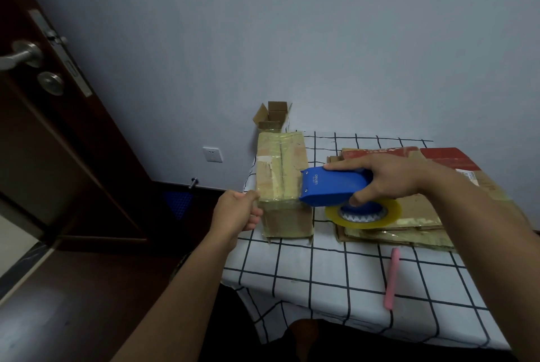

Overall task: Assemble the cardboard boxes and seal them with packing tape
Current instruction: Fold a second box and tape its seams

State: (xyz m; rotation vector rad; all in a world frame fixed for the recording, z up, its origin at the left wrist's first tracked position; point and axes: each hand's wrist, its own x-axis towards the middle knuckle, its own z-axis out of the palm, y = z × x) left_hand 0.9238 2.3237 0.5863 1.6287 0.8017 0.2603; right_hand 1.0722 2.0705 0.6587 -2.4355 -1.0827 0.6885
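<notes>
Right hand [388,180] grips a blue dispenser [333,186] against a taped box [282,183] on the desk [321,274]; left hand [238,212] pinches the box's corner.

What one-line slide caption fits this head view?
Right hand runs a blue tape dispenser against a cardboard box while the left hand steadies its corner.

A closed, taped cardboard box [282,183] stands at the table's [321,279] left edge. A blue tape dispenser [336,186] with a yellowish tape roll [363,214] touches its right top edge. Flattened cardboard [409,215] lies toward the right edge.
</notes>
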